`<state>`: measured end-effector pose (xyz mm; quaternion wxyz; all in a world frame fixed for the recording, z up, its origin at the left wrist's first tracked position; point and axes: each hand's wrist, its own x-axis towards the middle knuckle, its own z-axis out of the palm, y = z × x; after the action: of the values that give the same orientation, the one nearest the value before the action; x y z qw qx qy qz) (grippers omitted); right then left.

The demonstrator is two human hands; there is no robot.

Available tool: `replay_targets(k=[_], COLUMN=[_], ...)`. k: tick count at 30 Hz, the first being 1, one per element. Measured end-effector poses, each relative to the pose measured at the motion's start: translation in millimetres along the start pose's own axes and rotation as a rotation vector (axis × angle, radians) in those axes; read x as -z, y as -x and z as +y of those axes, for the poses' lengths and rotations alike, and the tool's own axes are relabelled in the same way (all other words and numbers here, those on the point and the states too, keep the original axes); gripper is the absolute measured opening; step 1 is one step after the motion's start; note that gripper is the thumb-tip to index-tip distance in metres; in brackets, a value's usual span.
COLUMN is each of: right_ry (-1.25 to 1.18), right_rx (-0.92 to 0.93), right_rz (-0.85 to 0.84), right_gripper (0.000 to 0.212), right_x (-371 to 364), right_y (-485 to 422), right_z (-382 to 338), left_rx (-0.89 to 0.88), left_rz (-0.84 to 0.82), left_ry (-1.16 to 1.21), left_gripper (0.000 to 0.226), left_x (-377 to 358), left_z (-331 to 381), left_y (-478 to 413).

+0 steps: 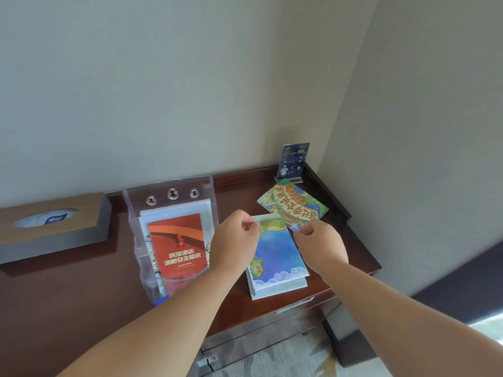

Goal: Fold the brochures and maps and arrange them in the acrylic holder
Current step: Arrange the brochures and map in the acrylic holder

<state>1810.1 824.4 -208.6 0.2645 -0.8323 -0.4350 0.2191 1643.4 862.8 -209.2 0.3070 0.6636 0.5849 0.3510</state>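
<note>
I see a dark wooden desk (81,308) pushed into a room corner, and I place everything against the clear holder (168,235) standing on it. To the left of the holder, touching the back wall, sits a wooden tissue box (54,229) with a blue-and-white tissue showing in its oval slot. The holder itself stands upright near the back of the desk, with three round fittings across its top plate; it already carries a red brochure (178,246) at the front and white sheets (177,210) behind it.

Just right of the holder, a blue map (277,259) lies flat on a stack of white folded sheets (277,289) near the desk's front edge. Behind and to the right of that, farther from the holder, a second map (294,205) with green and orange artwork lies tilted, its lower corner overlapping the blue map's far edge. Farthest right of the holder, in the back corner, a small blue sign (292,163) stands upright in its stand.

My left hand (236,240) hangs just right of the holder, fingers curled and pinching the blue map's far left corner. My right hand (319,246) is curled too, thumb and forefinger pinched near the far right corner, where the two maps overlap; I cannot tell which sheet it grips.
</note>
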Motion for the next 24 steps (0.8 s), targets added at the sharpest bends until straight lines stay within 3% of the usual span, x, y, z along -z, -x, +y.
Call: replay_targets(k=[5, 14, 24], right_ry=[0.009, 0.056, 0.174], right_rx=[-0.016, -0.002, 0.088], right_rz=[0.010, -0.148, -0.211], right_gripper=[0.011, 0.011, 0.025], right_x=[8, 12, -12], right_y=[-40, -133, -196], right_z=[31, 64, 70], left_rx=[0.027, 0.197, 0.249], left_rz=[-0.055, -0.140, -0.144], left_ry=[-0.069, -0.232, -0.202], left_gripper=[0.016, 0.016, 0.018], left_x=[-40, -107, -154], left_z=[1, -5, 3], left_y=[-7, -28, -54])
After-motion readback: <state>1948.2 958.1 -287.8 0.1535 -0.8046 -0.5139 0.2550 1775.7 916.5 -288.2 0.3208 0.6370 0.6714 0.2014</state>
